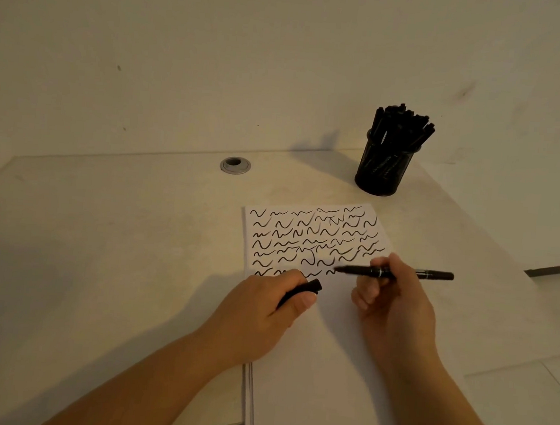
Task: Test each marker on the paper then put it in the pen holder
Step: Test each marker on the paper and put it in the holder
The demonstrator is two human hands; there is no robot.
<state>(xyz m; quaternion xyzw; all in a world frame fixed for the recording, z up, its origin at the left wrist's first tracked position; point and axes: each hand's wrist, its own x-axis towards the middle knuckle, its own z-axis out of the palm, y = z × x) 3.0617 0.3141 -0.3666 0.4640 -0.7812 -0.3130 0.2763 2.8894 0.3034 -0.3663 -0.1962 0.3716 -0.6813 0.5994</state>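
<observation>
Clearly far along: squiggles fill the upper paper [307, 315], the pen holder [384, 167] beyond it is crammed. Right hand [389, 298] pinches an uncapped marker [398, 273] over the paper; left hand [264, 308] clasps its cap [302, 289].

On the table [101, 248], the right hand [389, 298] holds an uncapped marker [398, 273], tip at the last squiggle on the paper [321, 349]. The left hand [264, 315] grips its cap [302, 289]. The holder [384, 167], packed with markers, stands beyond the paper.
</observation>
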